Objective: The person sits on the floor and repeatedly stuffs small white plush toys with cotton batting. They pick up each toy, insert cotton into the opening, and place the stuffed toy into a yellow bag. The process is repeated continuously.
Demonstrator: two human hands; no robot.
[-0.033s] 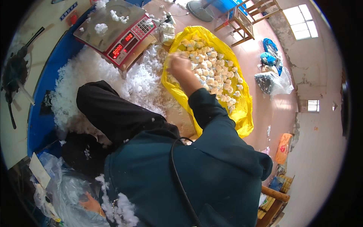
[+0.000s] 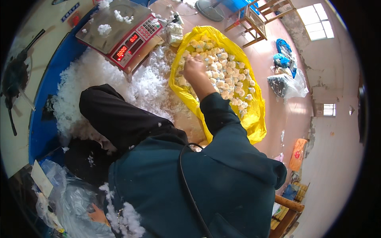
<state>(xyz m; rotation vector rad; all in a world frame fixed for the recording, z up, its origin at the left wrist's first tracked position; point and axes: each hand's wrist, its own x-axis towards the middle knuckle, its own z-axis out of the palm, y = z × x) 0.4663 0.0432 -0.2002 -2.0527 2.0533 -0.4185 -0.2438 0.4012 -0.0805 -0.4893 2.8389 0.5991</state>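
My right hand reaches over the left part of a yellow plastic bag laid out wide on the floor. Many small cream and pale-blue plush pieces lie spread on it. The fingers are bent down among these pieces and closed together; what they hold, if anything, is hidden. Low at the left, my left hand is partly behind my body, its fingers closed on a crumpled clear plastic bag.
A red-rimmed digital scale with tufts of stuffing stands ahead on the left. Loose white stuffing heaps around my leg. A blue-edged table borders the left. A wooden chair and filled plastic bags are farther right.
My right hand has shifted a little to the right, from the yellow bag's left rim in over the plush pieces. My left hand has moved slightly on the clear bag.
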